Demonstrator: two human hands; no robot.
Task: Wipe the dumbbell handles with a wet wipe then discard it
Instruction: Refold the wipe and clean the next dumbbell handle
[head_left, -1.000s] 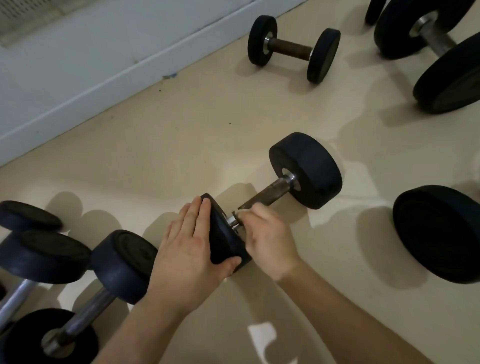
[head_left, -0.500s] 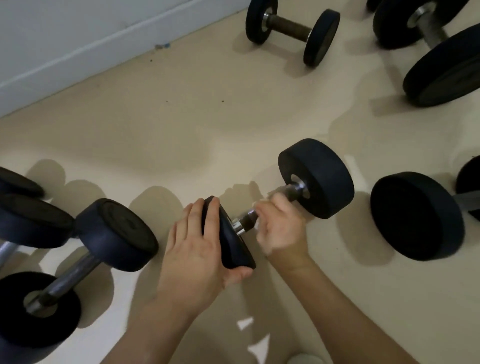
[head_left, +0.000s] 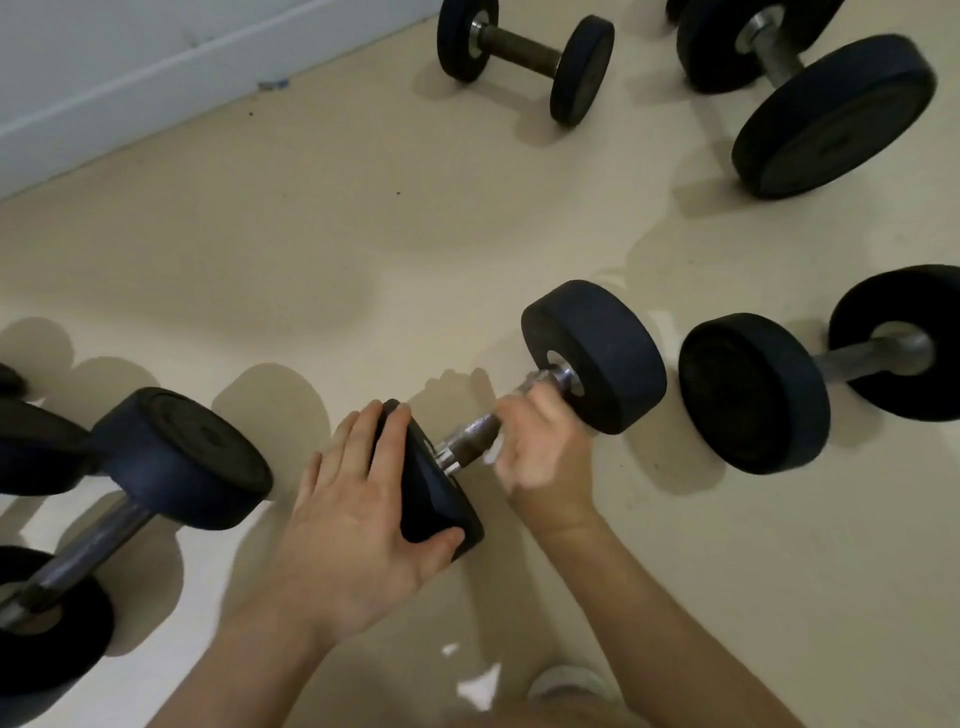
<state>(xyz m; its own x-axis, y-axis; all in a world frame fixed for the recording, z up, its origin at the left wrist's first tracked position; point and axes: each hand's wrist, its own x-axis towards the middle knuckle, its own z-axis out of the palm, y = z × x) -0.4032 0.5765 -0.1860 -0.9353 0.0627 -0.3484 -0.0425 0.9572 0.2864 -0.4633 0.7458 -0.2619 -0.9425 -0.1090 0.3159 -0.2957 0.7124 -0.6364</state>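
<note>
- Right hand (head_left: 540, 447) has slid up the dumbbell handle (head_left: 475, 434): a second ago it sat hard against the near weight head, half a second ago at mid-bar, now at the far end, just short of the far weight head (head_left: 597, 353).
- Its fingers (head_left: 545, 410) are curled closed round the bar. Hand is motion-blurred, so the stroke looks live.
- Wet wipe (head_left: 491, 457): only a small pale scrap shows under the right hand, beside the bar. The rest is hidden in the grip, and I cannot tell how much of it is against the metal.
- Near stretch of handle now lies bare and shiny next to the collar; it was covered a second ago.
- Left hand (head_left: 363, 509) has not shifted its hold: palm flat on the outer face of the near weight head (head_left: 436, 493), fingers spread over the rim, thumb hooked below. It braces rather than lifts.
- Dumbbell lies on the beige floor (head_left: 363, 260), centre of view, angled from lower left to upper right.
- Judgement: one full pass along this handle is about complete; a return stroke or a turn of the bar may follow to reach the underside.
- Other dumbbells lie around: one at left (head_left: 156, 467), one at right (head_left: 779, 384), a small one at top (head_left: 524, 57), a large one top right (head_left: 810, 88). Whether their handles are wiped cannot be told.
- Discarding is not yet done. No bin in view.
</note>
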